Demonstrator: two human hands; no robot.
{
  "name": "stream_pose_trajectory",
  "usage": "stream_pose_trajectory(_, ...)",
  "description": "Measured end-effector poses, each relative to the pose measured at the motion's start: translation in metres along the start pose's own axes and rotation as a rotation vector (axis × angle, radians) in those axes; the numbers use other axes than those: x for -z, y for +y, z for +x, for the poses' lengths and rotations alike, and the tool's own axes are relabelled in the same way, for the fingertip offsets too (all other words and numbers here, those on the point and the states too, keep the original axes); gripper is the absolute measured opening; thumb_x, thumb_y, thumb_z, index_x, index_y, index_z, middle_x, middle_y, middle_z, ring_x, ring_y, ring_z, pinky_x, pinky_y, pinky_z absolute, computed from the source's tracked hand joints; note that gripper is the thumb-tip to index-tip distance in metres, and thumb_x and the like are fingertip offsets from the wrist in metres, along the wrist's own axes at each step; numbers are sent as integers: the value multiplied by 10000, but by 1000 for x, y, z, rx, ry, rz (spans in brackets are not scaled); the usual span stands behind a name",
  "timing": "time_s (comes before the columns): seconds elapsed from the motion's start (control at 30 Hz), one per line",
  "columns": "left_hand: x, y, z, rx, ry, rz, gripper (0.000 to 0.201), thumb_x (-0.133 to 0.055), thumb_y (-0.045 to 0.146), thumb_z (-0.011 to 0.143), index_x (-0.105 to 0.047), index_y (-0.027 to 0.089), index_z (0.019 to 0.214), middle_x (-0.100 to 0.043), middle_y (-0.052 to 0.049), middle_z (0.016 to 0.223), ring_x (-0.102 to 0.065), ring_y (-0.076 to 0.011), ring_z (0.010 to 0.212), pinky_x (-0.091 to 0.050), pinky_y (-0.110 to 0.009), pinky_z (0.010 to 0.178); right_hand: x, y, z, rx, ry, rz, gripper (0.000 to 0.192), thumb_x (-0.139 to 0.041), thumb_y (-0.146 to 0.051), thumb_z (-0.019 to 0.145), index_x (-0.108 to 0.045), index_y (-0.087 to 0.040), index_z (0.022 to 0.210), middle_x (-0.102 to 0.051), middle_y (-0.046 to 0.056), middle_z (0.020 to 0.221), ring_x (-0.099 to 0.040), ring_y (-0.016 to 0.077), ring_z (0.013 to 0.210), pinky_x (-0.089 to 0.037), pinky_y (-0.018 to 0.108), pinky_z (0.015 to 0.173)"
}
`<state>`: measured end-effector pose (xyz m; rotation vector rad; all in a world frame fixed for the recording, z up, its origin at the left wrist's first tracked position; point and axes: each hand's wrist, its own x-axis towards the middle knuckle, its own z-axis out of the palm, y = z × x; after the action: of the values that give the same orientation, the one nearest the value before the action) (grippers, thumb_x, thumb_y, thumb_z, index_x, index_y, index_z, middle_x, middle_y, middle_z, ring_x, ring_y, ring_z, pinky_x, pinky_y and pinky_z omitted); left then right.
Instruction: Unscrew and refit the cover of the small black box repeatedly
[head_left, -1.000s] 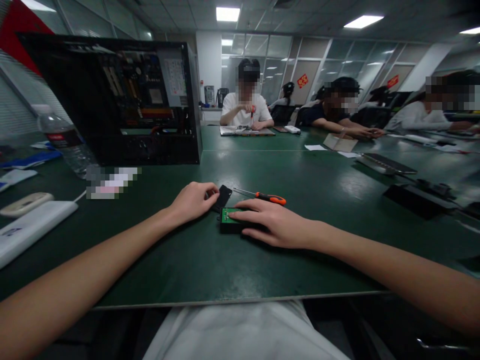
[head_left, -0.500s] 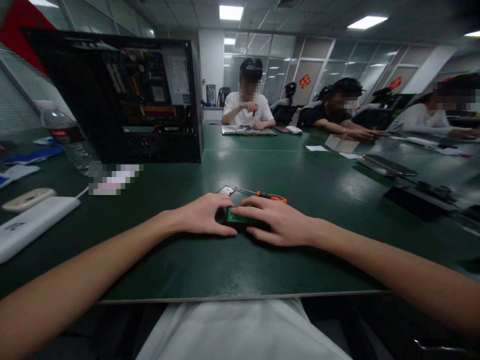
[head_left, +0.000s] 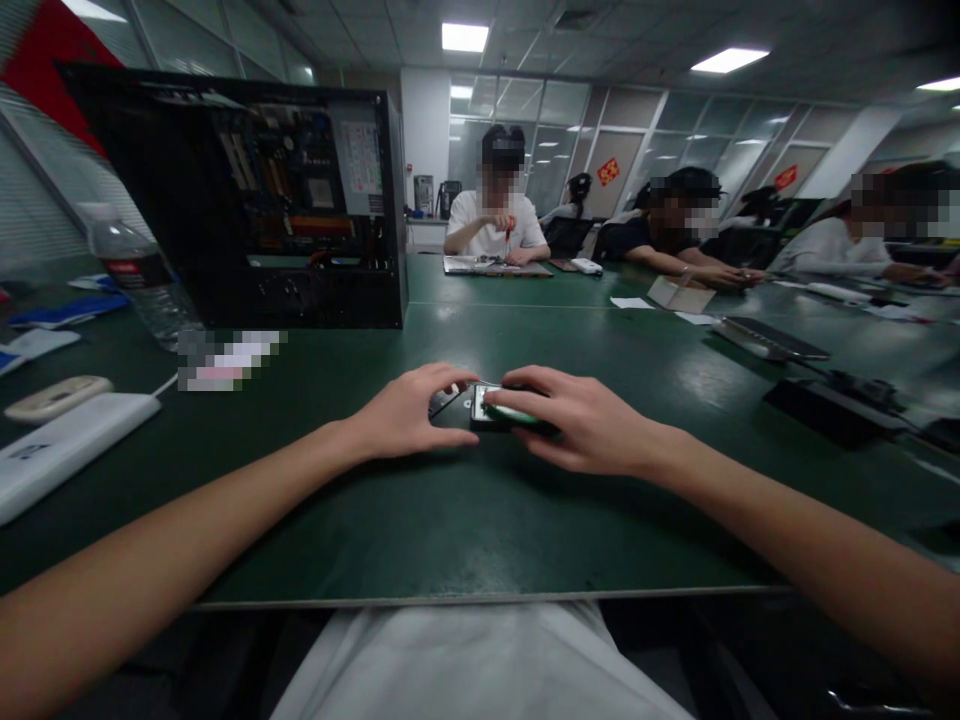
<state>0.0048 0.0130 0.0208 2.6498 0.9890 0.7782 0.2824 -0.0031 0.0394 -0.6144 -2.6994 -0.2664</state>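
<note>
A small black-sided device [head_left: 491, 425] with a green circuit board [head_left: 517, 412] lies low over the table in front of me. My right hand [head_left: 574, 415] grips it from the right, fingers over its top and thumb along the near side. Part of its upper face looks bright, and I cannot tell whether that is glare or bare metal. Just left of it, my left hand [head_left: 405, 410] is open, thumb and fingers spread apart around a gap. Behind those fingers shows a flat dark-edged piece [head_left: 445, 402]. The orange-handled screwdriver is mostly hidden behind my right hand.
An open black computer case [head_left: 322, 290] stands at the back left, beside a plastic bottle [head_left: 142, 275]. A white power strip [head_left: 75, 450] lies at the left. Black devices [head_left: 832, 410] sit at the right. Co-workers [head_left: 495, 225] work across the green table [head_left: 450, 540].
The device has shifted slightly right and away from me with my right hand. My left hand has come off its left end and opened. The screwdriver handle has gone out of sight.
</note>
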Motion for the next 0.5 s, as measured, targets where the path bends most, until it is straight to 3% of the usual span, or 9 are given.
stream_pose_trajectory(0.07, 0, -11, 1, 187, 38, 138, 751, -678, 617, 847, -535, 154, 1421, -636, -159, 1302, -629, -319, 1132, -502, -415, 960, 14, 22, -4, -115, 39, -62, 534, -530, -278, 937, -506, -249, 1470, -559, 134, 1380, -600, 276, 1181, -527, 413, 964)
stream_pose_trajectory(0.17, 2, -24, 2, 385, -30, 312, 758, -565, 699, 866, -602, 127, 1361, -652, -184, 1246, -618, -371, 1127, -492, -466, 946, 44, 71, -23, -400, 178, -246, 535, -543, -319, 929, -542, -229, 1457, -573, 149, 1377, -602, 299, 1162, -486, 427, 975)
stream_pose_trajectory(0.23, 3, -28, 2, 411, -86, 348, 680, -560, 687, 859, -687, 154, 1260, -656, -173, 1232, -617, -380, 1122, -489, -479, 941, 63, 109, -48, -653, 230, -414, 538, -552, -340, 923, -569, -193, 1440, -600, 184, 1340, -605, 313, 1138, -468, 409, 929)
stream_pose_trajectory(0.33, 4, -30, 3, 383, -100, 309, 524, -578, 592, 863, -750, 196, 1159, -660, -143, 1244, -621, -366, 1142, -492, -468, 950, 84, 158, -102, -1034, 200, -596, 566, -526, -412, 942, -559, -180, 1457, -636, 242, 1284, -617, 333, 1085, -422, 402, 803)
stream_pose_trajectory(0.43, 4, -34, 5, 408, -81, 223, 451, -633, 504, 821, -764, 188, 1114, -682, -134, 1241, -636, -352, 1139, -505, -438, 949, 92, 189, -155, -1295, 118, -629, 590, -499, -422, 955, -544, -143, 1473, -648, 281, 1262, -610, 342, 1085, -382, 408, 779)
stream_pose_trajectory(0.5, 5, -36, 7, 453, -79, 139, 409, -684, 440, 768, -762, 183, 1077, -713, -126, 1196, -669, -332, 1084, -527, -399, 917, 91, 200, -178, -1390, 60, -567, 593, -533, -390, 934, -551, -140, 1472, -650, 279, 1273, -613, 333, 1056, -380, 404, 777)
